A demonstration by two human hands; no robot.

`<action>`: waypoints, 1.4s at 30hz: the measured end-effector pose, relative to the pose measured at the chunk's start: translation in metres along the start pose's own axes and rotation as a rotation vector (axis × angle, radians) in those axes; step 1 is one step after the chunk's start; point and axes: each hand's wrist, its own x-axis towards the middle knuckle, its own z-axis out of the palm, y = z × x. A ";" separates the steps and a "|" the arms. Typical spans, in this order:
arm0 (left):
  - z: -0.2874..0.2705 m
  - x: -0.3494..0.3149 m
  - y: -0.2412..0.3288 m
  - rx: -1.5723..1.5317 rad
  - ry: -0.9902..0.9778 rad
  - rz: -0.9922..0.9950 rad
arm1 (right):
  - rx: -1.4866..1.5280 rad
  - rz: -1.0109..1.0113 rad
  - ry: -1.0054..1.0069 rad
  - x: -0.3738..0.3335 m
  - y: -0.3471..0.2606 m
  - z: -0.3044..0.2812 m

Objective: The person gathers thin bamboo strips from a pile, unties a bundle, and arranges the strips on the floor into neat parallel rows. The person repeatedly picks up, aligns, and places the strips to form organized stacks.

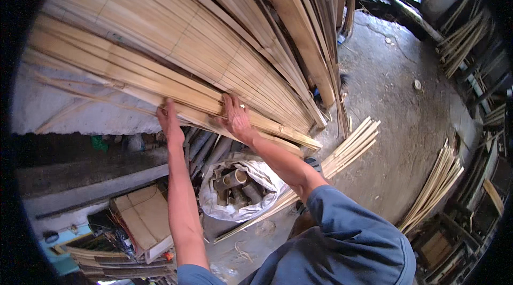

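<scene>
Long pale bamboo strips point(125, 74) lie side by side along the near edge of a raised surface, running from the far left down to the right. My left hand point(171, 125) is closed at their near edge, its fingertips bent over the outermost strip. To its right, my right hand point(239, 120) rests on top of the strips, fingers stretched and thumb apart. Behind them spreads a wide sheet of thin slats point(176, 28), crossed by several fine threads. The undersides of the strips are hidden.
Below my hands stands a white sack point(214, 210) of cut bamboo tubes point(235, 179). A cardboard box point(141, 215) is at the lower left. Strip bundles lie on the floor, one point(352, 146) beside the sack, another point(435, 186) farther right. Long planks point(288, 18) lie behind the sheet.
</scene>
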 end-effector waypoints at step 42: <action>-0.011 -0.178 0.001 -0.730 0.112 -0.280 | -0.234 -0.081 0.535 0.136 0.076 -0.166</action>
